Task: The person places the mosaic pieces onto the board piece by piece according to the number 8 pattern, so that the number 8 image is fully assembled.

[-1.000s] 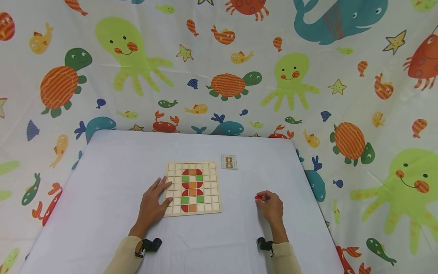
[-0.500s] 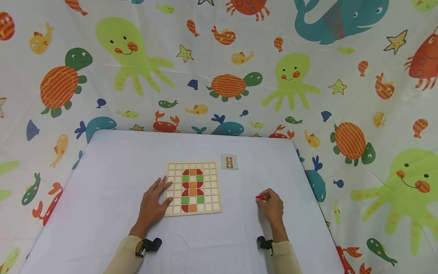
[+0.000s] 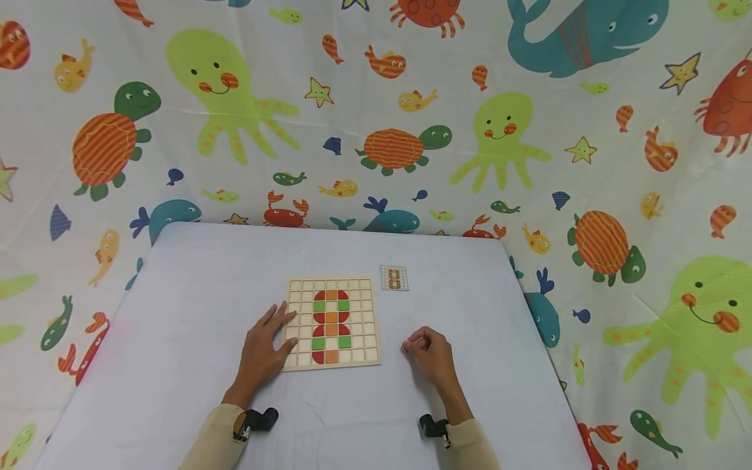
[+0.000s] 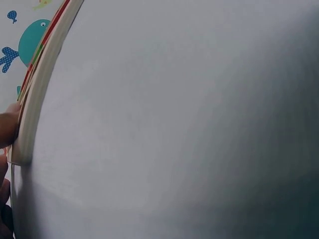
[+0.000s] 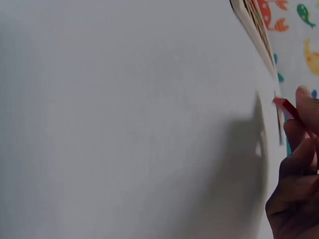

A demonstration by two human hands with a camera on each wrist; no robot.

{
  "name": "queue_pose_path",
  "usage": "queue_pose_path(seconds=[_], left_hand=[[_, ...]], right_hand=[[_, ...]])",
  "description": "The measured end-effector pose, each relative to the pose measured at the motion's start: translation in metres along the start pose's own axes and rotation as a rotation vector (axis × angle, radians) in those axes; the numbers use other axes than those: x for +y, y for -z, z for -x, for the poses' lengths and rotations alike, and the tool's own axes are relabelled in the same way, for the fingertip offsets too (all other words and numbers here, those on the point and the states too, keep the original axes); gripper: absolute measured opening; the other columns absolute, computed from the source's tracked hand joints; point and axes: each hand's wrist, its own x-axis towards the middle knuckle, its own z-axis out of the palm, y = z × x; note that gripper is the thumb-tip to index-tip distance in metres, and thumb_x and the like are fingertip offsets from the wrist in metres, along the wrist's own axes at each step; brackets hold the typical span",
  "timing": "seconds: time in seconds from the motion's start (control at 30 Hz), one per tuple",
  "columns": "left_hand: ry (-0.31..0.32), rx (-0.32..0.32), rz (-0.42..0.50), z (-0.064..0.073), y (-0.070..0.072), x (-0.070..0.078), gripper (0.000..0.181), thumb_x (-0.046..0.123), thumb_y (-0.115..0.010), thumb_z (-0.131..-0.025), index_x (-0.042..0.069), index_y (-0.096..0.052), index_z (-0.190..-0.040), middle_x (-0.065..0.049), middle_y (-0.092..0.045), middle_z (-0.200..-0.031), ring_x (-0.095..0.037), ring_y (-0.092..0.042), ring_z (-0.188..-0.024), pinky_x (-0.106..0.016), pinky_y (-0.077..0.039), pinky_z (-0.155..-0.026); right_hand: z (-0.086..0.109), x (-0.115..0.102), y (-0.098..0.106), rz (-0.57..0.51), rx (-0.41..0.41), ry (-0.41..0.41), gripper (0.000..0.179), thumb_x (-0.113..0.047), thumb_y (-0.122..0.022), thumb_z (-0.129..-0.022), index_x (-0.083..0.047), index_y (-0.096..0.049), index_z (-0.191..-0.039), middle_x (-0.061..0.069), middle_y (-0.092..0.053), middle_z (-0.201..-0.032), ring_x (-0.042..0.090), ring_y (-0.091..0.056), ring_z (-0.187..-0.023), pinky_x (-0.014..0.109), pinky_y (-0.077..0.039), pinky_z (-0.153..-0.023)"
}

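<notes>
A square wooden grid board [image 3: 365,339] lies mid-table, with red rounded tiles [image 3: 318,357], orange square tiles [image 3: 331,330] and green square tiles [image 3: 344,342] forming an 8-like figure in its cells. My left hand [image 3: 261,356] rests along the board's left edge, fingers spread, thumb and fingertips on the frame. In the left wrist view the thumb [image 4: 7,128] touches the board's side. To the right of the board, my right hand [image 3: 433,356] pinches a red tile [image 5: 287,106] between thumb and fingers; the fingers cover most of it, and its full outline is hidden.
A small pattern card [image 3: 394,278] printed with a matching coloured grid lies just beyond the board's upper right corner. A white cloth [image 3: 205,274] covers the table. Behind and beside it hangs a curtain [image 3: 411,78] with sea animals.
My right hand has moved left toward the board, carrying the red tile. The left hand and the board have stayed in place.
</notes>
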Motion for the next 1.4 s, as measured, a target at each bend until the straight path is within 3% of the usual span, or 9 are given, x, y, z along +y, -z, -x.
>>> queue_pose_path(seconds=[0.3,0.5,0.8,1.07,1.23,1.4], left_hand=[[-0.011,0.011,0.018,0.001,0.000,0.001,0.060,0.012,-0.080,-0.089,0.012,-0.064,-0.147,-0.015,-0.047,-0.166,-0.047,-0.037,-0.156,-0.076,-0.030,-0.120],[-0.015,0.009,0.016,0.001,0.000,0.000,0.060,0.012,-0.081,-0.090,0.013,-0.064,-0.147,-0.014,-0.047,-0.167,-0.047,-0.037,-0.157,-0.076,-0.030,-0.120],[-0.013,0.011,0.013,0.001,-0.001,0.000,0.060,0.013,-0.081,-0.090,0.012,-0.063,-0.147,-0.014,-0.046,-0.167,-0.046,-0.037,-0.157,-0.075,-0.030,-0.121],[-0.010,0.017,0.014,0.000,-0.002,-0.002,0.060,0.013,-0.081,-0.090,0.013,-0.063,-0.148,-0.013,-0.046,-0.167,-0.045,-0.036,-0.158,-0.076,-0.029,-0.120],[-0.011,0.017,0.010,0.000,-0.002,-0.002,0.060,0.014,-0.081,-0.091,0.014,-0.063,-0.148,-0.013,-0.046,-0.167,-0.044,-0.036,-0.158,-0.075,-0.030,-0.120],[-0.010,0.018,0.011,0.000,-0.001,-0.002,0.060,0.013,-0.081,-0.090,0.014,-0.063,-0.148,-0.013,-0.047,-0.167,-0.045,-0.036,-0.157,-0.076,-0.030,-0.120]], right_hand=[[0.006,-0.016,-0.023,-0.151,-0.119,0.083,0.012,-0.018,-0.086,-0.089,-0.012,-0.077,-0.093,0.003,-0.075,-0.082,0.013,-0.065,-0.068,0.021,-0.054,-0.057],[0.016,-0.029,-0.038,-0.192,-0.202,0.106,0.008,-0.013,-0.084,-0.090,-0.013,-0.078,-0.096,0.006,-0.077,-0.087,0.011,-0.064,-0.070,0.019,-0.053,-0.058],[0.027,-0.043,-0.063,-0.167,-0.231,0.138,0.007,-0.017,-0.085,-0.090,-0.018,-0.079,-0.093,0.000,-0.076,-0.084,0.008,-0.060,-0.070,0.018,-0.050,-0.061],[0.034,-0.048,-0.074,-0.159,-0.259,0.124,0.011,-0.014,-0.084,-0.090,-0.017,-0.076,-0.096,-0.001,-0.075,-0.086,0.009,-0.064,-0.072,0.018,-0.055,-0.064],[0.033,-0.051,-0.078,-0.167,-0.259,0.135,0.008,-0.013,-0.083,-0.091,-0.014,-0.075,-0.095,0.000,-0.075,-0.083,0.006,-0.063,-0.067,0.019,-0.056,-0.059],[0.029,-0.054,-0.082,-0.088,-0.240,0.154,0.005,-0.013,-0.081,-0.094,-0.013,-0.075,-0.093,-0.003,-0.072,-0.078,0.004,-0.058,-0.065,0.019,-0.053,-0.056]])
